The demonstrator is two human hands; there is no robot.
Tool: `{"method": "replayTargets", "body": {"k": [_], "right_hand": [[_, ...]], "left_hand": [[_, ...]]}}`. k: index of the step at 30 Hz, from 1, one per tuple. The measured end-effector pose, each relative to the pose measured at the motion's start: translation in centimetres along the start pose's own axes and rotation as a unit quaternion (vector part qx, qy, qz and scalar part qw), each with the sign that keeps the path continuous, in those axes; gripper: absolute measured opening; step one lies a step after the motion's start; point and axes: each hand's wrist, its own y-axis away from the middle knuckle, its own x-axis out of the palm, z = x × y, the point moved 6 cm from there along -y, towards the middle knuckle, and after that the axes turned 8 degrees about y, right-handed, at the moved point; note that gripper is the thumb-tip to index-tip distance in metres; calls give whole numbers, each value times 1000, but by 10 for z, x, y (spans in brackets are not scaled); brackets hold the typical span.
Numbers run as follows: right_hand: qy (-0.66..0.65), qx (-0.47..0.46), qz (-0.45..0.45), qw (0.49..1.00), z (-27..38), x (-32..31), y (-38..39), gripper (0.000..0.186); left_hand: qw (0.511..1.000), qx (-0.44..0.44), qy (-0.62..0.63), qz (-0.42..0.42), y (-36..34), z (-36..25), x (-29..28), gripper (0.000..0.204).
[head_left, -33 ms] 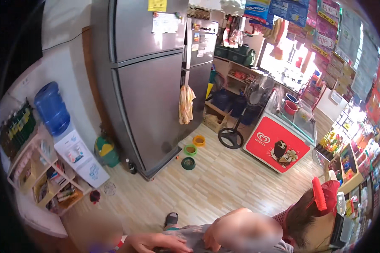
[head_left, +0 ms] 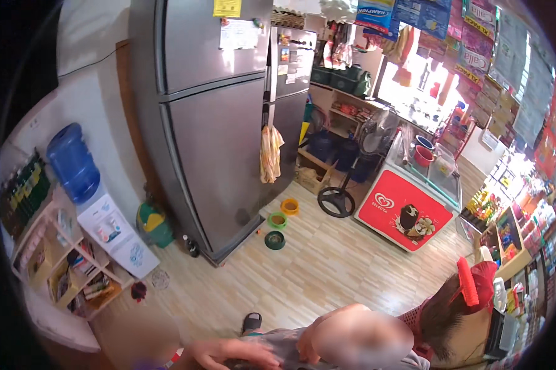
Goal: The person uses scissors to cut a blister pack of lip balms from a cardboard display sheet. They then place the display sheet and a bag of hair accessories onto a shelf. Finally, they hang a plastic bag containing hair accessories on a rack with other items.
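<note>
- Shirt (head_left: pixel 289 346) first: it's the grey one at the lower edge, right by both hands, and only part of it shows.
- Left hand (head_left: pixel 247 353) is loosely spread, palm down, fingers pointing across toward the right, on or just above the shirt. Can't tell which, since it's a bit smeared.
- Right hand (head_left: pixel 308 347) is at the shirt too, fingers bent downward. A blurred patch (head_left: pixel 364 339) sits just beside it, so I honestly can't tell whether it's pinching any cloth.
- How I'd do it well: keep the left fingers flat and relaxed so they don't bunch the cloth, and let the right one press lightly instead of digging in.
- I'd also leave that small gap between the hands, so they don't tug the same fold both ways.
- Mind the person on the right: dark hair (head_left: pixel 443 314) and a red comb-like thing (head_left: pixel 467 282) are close by, so small elbow moves, I reckon.
- There's a foot in a dark slide (head_left: pixel 251 322) on the floor (head_left: pixel 333 271) just past the left hand, so watch that.
- Bowls (head_left: pixel 275 240), fan (head_left: pixel 336 202), freezer (head_left: pixel 407 213) and fridge (head_left: pixel 219 148) are all well apart from the hands.
</note>
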Motion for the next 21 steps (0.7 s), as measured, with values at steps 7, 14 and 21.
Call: {"method": "replayTargets", "body": {"k": [7,14,21], "right_hand": [[49,68,-69,994,-30,-76,-15,48],[34,100,-50,993,-49,-137,-28,45],[88,88,-114,986,-41,-167,30,44]], "left_hand": [[962,30,-238,134,-1,-92,-63,63],[964,92,-208,141,14,-128,-143,80],[949,56,-203,236,-48,-146,-190,79]]}}
